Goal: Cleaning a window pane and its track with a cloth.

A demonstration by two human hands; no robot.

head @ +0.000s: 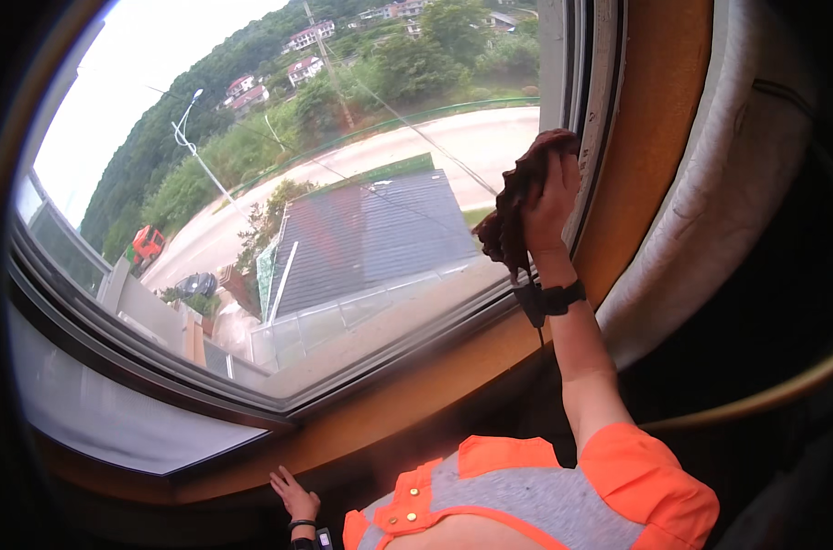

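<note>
My right hand (554, 203) presses a dark reddish-brown cloth (516, 206) against the right side of a window pane (402, 289), close to the pale window frame (561, 82). The cloth bunches up beyond my fingertips and hangs down to the left of the hand. A black strap with a small device (536, 302) sits on that wrist. Lower in the view, my left hand (296, 495) has its fingers spread at the edge of the wooden sill (230, 474). Nothing shows in it.
An orange-brown wooden surround (664, 103) borders the window, with a pale curtain (719, 206) bunched at its right. A dark metal frame edge (148, 371) runs along the lower left, beside a whitish panel (114, 412). Outside lie a dark tiled roof (382, 227) and a road (471, 137).
</note>
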